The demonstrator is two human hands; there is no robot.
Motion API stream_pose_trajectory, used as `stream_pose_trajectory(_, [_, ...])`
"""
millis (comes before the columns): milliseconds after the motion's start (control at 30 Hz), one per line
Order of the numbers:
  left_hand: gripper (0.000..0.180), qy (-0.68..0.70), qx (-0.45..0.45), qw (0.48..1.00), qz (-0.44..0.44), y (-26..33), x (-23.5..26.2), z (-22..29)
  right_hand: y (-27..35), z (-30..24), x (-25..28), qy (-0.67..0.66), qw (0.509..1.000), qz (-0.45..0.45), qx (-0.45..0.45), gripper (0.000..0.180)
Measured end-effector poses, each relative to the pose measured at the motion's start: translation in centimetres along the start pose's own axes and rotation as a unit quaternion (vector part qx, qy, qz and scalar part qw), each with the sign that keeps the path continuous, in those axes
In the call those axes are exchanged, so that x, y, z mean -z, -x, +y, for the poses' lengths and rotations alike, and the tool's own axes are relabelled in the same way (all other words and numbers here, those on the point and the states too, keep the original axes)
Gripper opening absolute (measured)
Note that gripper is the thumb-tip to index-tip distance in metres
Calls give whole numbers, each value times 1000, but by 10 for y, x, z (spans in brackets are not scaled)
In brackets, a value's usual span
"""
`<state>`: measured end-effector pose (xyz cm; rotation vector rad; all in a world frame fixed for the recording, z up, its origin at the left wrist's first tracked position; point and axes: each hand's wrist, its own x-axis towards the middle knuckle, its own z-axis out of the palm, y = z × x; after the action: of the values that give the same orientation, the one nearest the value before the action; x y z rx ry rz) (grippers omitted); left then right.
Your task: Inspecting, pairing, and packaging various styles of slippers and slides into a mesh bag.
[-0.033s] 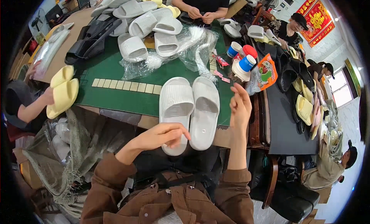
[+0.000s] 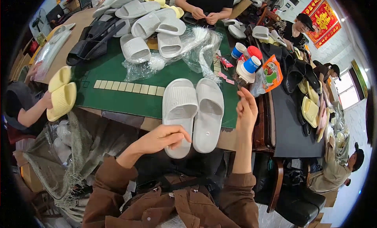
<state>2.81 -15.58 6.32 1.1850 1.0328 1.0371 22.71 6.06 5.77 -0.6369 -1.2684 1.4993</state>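
A pair of light grey slides lies side by side at the near table edge, toes away from me: the left slide [image 2: 180,110] and the right slide [image 2: 209,114]. My left hand [image 2: 167,138] is over the heel of the left slide, fingers bent and closed. Anything in them is hidden. Raised beyond the right slide's outer side, my right hand [image 2: 247,108] has its fingers pressed together near a white-and-blue tub [image 2: 248,69]. A small dark thing shows by its fingertips, too small to name.
A strip of pale square stickers [image 2: 129,87] lies on the green mat [image 2: 118,104]. Grey slides [image 2: 147,25] and black slides [image 2: 92,43] are heaped beyond crumpled plastic. Left, another person's hand holds yellow slides [image 2: 63,98]. An orange pouch [image 2: 271,73] stands right.
My right hand has shifted slightly right and down. The fingers of my left hand have drawn back a little to the left. The other person's yellow slides have moved slightly left.
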Motion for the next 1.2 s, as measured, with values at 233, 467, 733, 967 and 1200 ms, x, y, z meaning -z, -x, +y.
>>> stream_pose_trajectory(233, [9,-674,-260,664,193,14,-3,4,37,-8,15,134,990,-10,-32,24])
stream_pose_trajectory(467, [8,-630,-188,733,176,7,-9,-23,59,12,-6,287,944,-135,-95,21])
stream_pose_trajectory(733, [19,-443,-120,861,219,-23,-27,-45,51,56,-21,539,808,-179,157,44])
stream_pose_trajectory(967, [23,-288,-15,939,187,-15,-35,-34,26,72,-35,587,787,-171,79,31])
stream_pose_trajectory(1200, [26,-272,-37,928,253,-18,-30,-36,18,93,-37,591,783,-133,141,23])
